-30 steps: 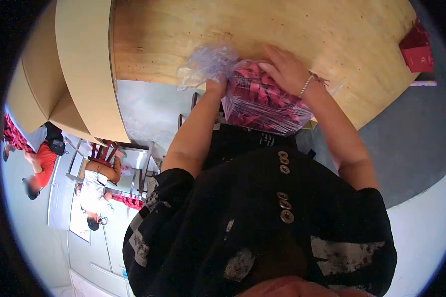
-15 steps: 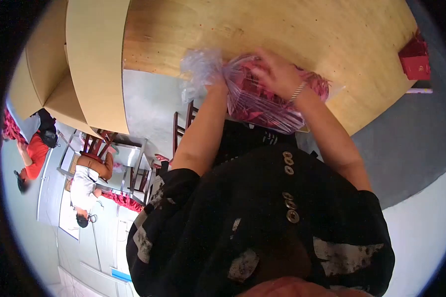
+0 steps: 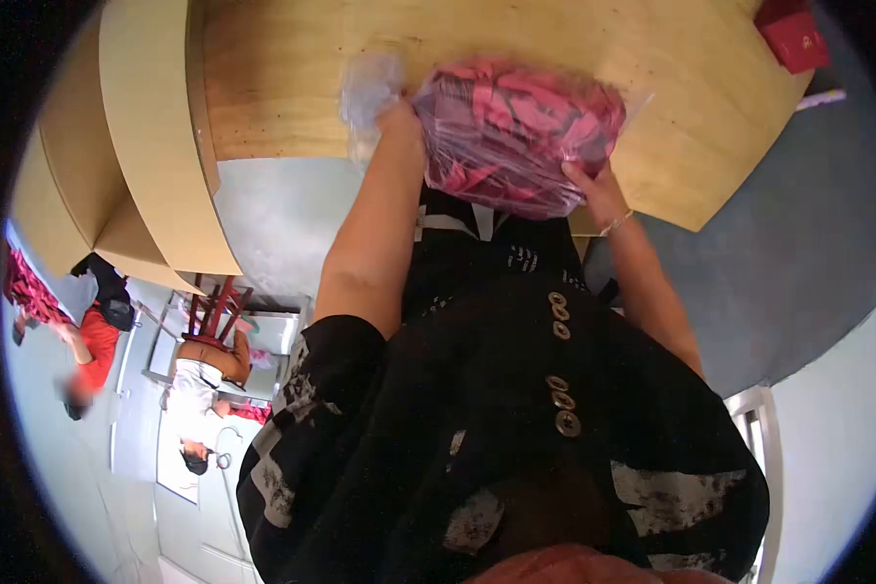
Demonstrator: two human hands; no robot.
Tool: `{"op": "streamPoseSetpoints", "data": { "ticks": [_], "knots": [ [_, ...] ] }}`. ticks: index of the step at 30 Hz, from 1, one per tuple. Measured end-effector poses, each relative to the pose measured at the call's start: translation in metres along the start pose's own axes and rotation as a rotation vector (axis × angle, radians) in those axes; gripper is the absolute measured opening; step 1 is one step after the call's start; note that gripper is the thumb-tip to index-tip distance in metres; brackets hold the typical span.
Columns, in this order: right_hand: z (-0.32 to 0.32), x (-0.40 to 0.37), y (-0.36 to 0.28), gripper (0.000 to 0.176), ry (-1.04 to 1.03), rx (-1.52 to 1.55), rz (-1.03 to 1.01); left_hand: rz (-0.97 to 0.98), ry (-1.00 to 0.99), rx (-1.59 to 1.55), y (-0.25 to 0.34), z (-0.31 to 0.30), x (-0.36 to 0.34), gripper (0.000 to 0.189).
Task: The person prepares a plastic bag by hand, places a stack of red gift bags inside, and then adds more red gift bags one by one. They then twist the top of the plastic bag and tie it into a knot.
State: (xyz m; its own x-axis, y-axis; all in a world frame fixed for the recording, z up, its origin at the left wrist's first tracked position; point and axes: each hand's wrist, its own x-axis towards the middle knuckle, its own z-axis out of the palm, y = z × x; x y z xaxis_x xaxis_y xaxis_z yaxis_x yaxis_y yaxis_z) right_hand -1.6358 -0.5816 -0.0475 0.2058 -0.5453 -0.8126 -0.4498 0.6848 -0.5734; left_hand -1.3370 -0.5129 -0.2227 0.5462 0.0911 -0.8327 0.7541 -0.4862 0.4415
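Note:
A clear plastic bag (image 3: 516,190) full of pink and dark red pieces, perhaps fabric, lies at the near edge of the wooden table (image 3: 292,88). My left hand (image 3: 396,115) is closed around the gathered neck of the bag, and loose crumpled plastic puffs out beyond it. At the bag's lower right corner, my right hand (image 3: 596,187) grips it with the thumb on top; the other fingers are hidden underneath. Motion slightly blurs the bag and the left hand.
A red box (image 3: 793,37) sits at the table's far right corner. Large open cardboard boxes (image 3: 146,127) stand on the left. Farther left, two people work, one in a red top (image 3: 97,346), one in a white top (image 3: 193,394), near dark red stools (image 3: 219,307).
My right hand has moved from the top of the bag down to its lower right corner. The bag has turned to show more pink. The left hand still grips the neck.

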Motion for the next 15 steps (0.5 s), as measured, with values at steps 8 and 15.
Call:
{"op": "streamPoseSetpoints", "data": {
  "ticks": [8, 15],
  "knots": [
    [-0.026, 0.028, 0.015, 0.058, -0.033, -0.156, 0.059, 0.384, -0.314, 0.878, 0.040, 0.022, -0.010, 0.034],
    [-0.044, 0.031, 0.018, 0.063, -0.001, 0.183, 0.097, 0.420, -0.250, 1.003, 0.032, 0.017, 0.010, 0.036]
  ]
}}
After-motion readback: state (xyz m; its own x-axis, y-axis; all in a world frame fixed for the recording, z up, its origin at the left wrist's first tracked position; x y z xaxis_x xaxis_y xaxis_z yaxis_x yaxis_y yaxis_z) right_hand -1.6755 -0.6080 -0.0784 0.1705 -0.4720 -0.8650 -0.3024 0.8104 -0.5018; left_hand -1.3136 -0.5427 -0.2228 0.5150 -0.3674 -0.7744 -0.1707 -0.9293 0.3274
